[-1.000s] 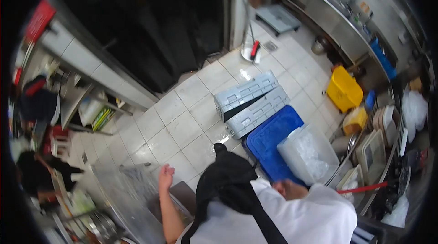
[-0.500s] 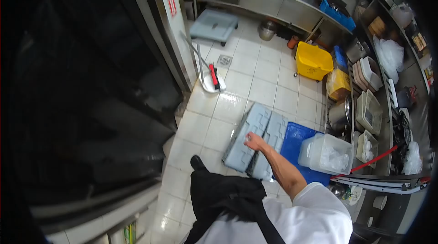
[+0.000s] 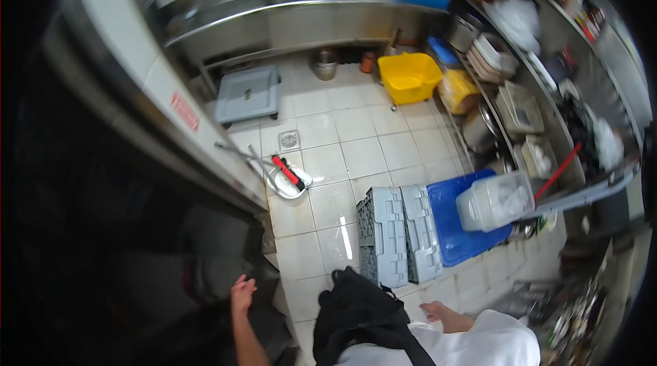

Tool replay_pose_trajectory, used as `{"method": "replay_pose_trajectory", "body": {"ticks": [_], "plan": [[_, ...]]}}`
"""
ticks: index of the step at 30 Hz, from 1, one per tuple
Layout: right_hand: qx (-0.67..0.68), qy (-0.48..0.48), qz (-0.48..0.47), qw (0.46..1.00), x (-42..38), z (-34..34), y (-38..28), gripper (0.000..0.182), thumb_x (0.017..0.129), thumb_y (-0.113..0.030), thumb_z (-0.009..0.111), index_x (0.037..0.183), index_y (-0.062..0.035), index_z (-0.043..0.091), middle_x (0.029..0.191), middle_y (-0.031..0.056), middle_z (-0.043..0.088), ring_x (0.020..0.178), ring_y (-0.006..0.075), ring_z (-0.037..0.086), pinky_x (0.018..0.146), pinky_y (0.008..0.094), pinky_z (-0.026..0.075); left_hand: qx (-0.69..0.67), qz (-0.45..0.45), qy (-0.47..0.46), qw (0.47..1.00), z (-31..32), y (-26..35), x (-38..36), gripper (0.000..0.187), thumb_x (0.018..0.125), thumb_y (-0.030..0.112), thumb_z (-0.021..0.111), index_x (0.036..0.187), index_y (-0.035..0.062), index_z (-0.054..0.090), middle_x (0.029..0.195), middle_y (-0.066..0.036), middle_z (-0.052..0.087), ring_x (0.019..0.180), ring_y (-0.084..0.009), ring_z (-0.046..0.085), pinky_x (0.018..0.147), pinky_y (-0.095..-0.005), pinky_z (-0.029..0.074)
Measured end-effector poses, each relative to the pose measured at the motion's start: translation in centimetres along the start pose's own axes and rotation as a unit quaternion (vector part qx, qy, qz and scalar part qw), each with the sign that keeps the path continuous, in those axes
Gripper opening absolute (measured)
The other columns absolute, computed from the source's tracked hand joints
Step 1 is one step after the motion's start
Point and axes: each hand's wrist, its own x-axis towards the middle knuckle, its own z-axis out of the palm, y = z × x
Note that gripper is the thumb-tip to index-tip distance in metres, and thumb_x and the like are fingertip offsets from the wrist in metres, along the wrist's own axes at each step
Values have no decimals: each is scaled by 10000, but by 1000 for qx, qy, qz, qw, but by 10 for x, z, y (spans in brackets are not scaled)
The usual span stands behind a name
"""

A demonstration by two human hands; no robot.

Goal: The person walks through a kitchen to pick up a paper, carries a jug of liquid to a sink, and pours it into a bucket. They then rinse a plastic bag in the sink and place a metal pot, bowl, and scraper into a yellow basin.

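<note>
My left hand is held out at the lower left beside the dark cabinet front, fingers apart with nothing in them. Close to my white shirt at the lower right is my right hand, small and blurred, its grip unclear. Ahead of my black apron, two grey folded plastic crates stand side by side on the tiled floor. A blue lid or tray lies to their right, with a translucent plastic tub on it.
A white basin with a red-headed brush sits left of the crates. Further off are a grey wheeled dolly, a metal pot and a yellow wheeled bucket. Loaded shelves line the right side.
My right hand has moved back from above the crates towards my body. My left hand has come into view at the lower left. The whole view has turned and shifted.
</note>
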Motion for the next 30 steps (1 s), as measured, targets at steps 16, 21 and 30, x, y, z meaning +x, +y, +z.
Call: {"method": "replay_pose_trajectory", "body": {"ticks": [16, 21, 30], "plan": [[-14, 274, -392, 878, 158, -122, -514, 567, 731, -393, 695, 1139, -22, 565, 1199, 233, 558, 1153, 383, 519, 974, 443, 439, -235, -444, -308, 808, 110, 128, 202, 235, 895, 92, 526, 1106, 54, 620, 882, -81, 630, 740, -211, 620, 594, -362, 501], [72, 309, -480, 818, 39, -284, -821, 512, 724, -277, 744, 1142, -114, 496, 1056, 229, 521, 984, 346, 539, 874, 420, 474, 32, -394, -50, 917, 191, 189, 266, 248, 923, 101, 464, 1071, 5, 639, 906, -67, 650, 713, -178, 596, 608, -319, 480], [95, 232, -562, 788, 1, -446, -1125, 495, 807, -271, 727, 1146, -13, 475, 990, 129, 584, 745, 193, 636, 715, 312, 506, 135, -131, -299, 936, 315, 270, 553, 265, 823, 78, 530, 1062, 89, 643, 905, -79, 670, 731, -225, 661, 662, -379, 542]]}}
